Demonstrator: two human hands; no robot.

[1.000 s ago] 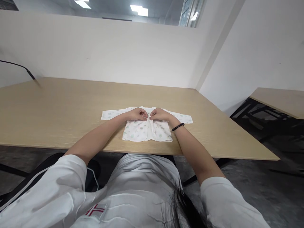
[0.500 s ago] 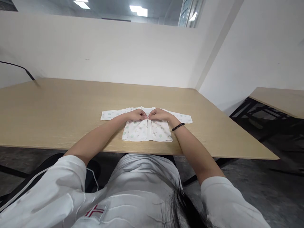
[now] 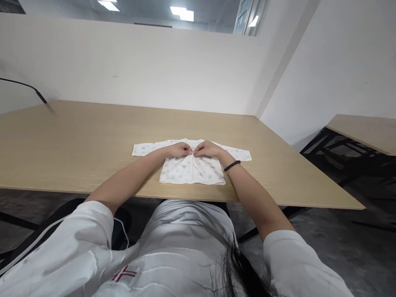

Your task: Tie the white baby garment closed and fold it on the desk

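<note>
A small white baby shirt (image 3: 192,173) with a scattered print lies spread on the wooden table (image 3: 99,128), its sleeves stretched out to both sides. My left hand (image 3: 182,149) pinches the shirt's front edge near the upper middle. Facing it, almost touching, my right hand (image 3: 204,148) pinches the other side of the front opening. The cloth gathers in folds below the fingertips. Whatever fastening lies between the fingers is too small and covered to make out. A black bead bracelet (image 3: 232,166) circles my right wrist.
A white wall (image 3: 148,66) rises behind the table's far edge. At the left back stands a thin black stalk (image 3: 40,97). Another table (image 3: 365,130) is off to the right. The near table edge runs just in front of my body.
Both hands stay at the shirt's front, with only slight finger movement. The two front edges look drawn closer together below the fingers. The view has shifted very slightly.
</note>
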